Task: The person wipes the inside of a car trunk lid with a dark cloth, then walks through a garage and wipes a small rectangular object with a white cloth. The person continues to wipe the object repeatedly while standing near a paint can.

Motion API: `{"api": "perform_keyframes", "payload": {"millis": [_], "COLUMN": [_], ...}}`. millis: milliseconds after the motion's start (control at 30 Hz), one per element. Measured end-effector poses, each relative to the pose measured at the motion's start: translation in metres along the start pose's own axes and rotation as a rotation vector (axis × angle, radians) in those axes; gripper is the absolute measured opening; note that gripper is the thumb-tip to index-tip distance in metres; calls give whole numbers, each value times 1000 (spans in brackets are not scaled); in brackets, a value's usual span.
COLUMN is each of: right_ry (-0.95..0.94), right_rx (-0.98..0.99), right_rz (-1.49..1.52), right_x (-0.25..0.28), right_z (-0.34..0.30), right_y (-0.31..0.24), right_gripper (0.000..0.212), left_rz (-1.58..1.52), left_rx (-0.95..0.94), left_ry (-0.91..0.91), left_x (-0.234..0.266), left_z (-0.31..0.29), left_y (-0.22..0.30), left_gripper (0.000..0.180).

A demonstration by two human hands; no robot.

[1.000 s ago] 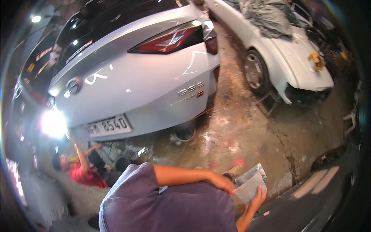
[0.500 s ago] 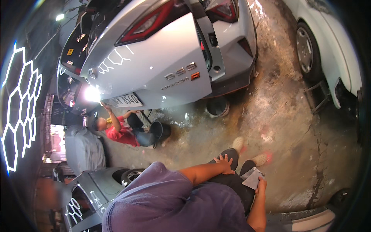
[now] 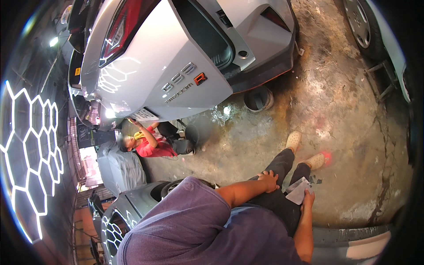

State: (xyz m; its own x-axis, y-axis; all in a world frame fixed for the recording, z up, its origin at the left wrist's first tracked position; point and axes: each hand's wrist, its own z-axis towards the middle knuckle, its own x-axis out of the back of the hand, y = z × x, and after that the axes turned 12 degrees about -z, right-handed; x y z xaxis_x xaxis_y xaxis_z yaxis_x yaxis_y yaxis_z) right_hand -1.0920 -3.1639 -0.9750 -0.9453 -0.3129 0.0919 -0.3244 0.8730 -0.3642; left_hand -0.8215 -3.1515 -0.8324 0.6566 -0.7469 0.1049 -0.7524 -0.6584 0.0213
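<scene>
My left hand (image 3: 268,181) lies on my dark-trousered leg (image 3: 278,165) near the knee, its fingers stretched over the cloth and holding nothing. My right hand (image 3: 308,199) is closed on the edge of a thin, flat grey sheet (image 3: 298,191), with the thumb on top. The sheet is held beside my other leg, and its exact material cannot be made out. Ahead of me stands a silver car (image 3: 152,53) with its tailgate partly raised, well apart from both hands.
A person in a red shirt (image 3: 148,145) sits low by the tailgate, one hand raised to its edge. Black (image 3: 193,132) and pale (image 3: 258,99) buckets stand on the wet concrete floor (image 3: 344,168). Other cars (image 3: 137,201) are at left and right, with a metal stand (image 3: 380,81).
The whole view has shifted and turned, showing more of the tailgate opening. My left-hand fingers lie closer together on the leg. My right hand still holds the sheet.
</scene>
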Motion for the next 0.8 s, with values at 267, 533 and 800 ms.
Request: {"api": "perform_keyframes", "payload": {"millis": [267,533,800], "right_ry": [81,337,239], "right_rx": [98,404,652], "right_rz": [45,319,934], "right_x": [1,17,109], "right_z": [-29,-128,-235], "right_y": [-53,-205,-282], "right_gripper": [33,36,35], "left_rz": [-11,492,580], "left_rx": [-134,-481,-789], "left_ry": [61,-87,-386], "left_x": [37,91,159], "left_z": [-4,12,-50], "left_y": [-6,20,135], "left_gripper": [73,66,60]}}
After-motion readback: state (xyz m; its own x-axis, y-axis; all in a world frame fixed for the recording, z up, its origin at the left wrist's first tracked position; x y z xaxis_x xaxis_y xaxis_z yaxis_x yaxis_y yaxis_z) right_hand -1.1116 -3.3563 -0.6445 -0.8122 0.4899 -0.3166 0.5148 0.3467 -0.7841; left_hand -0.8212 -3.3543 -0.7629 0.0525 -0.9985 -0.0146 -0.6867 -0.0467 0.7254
